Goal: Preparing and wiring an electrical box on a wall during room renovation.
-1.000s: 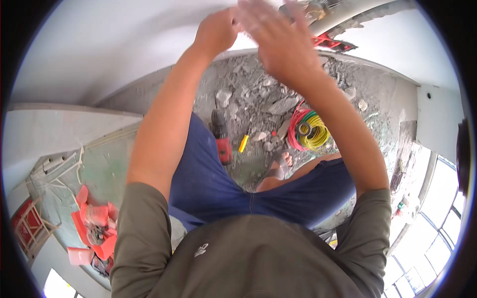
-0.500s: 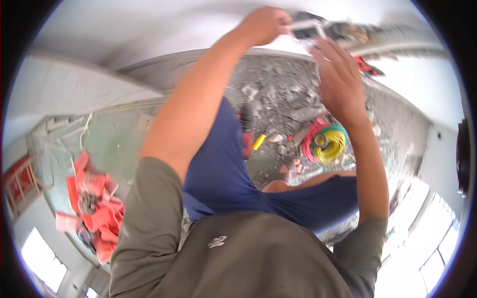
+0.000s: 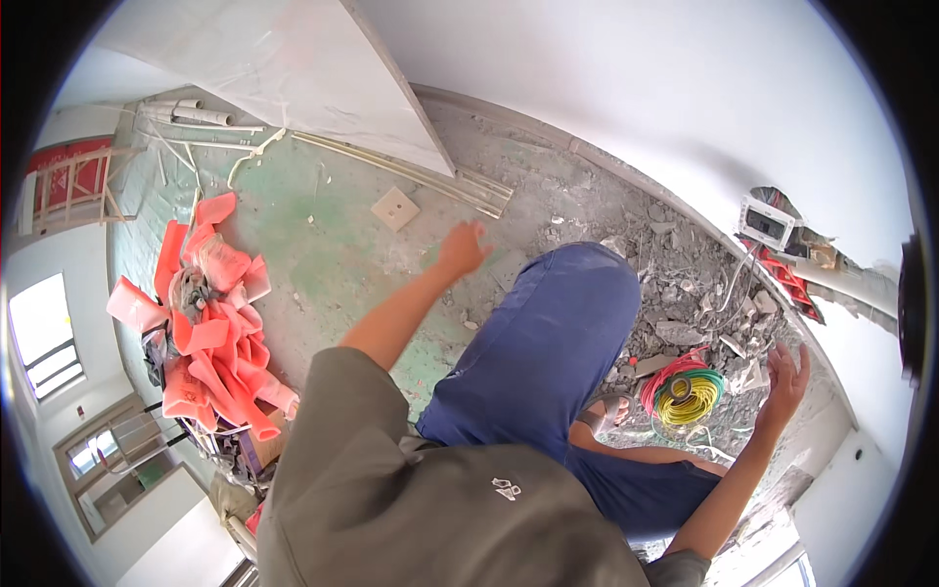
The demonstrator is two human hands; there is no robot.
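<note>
My left hand is held over the floor beside my raised knee, its fingers apart and slightly bent, with nothing seen in it. The nearest thing to it is a square beige plate lying flat on the floor. On the other side, my right hand hovers with spread fingers and holds nothing. Coils of red, green and yellow wire lie on the rubble close to it. A white rectangular frame with a dark module sits at a broken hole in the wall, touched by neither hand.
Broken rubble covers the ground along the wall. Long trunking strips lie below a leaning white panel. To the left is a heap of orange-red sheeting. A grey pipe runs along the wall past the hole.
Both hands have come away from the white frame, which stays at the wall. The left hand has moved left and down, the right hand down and right. The view has turned left.
</note>
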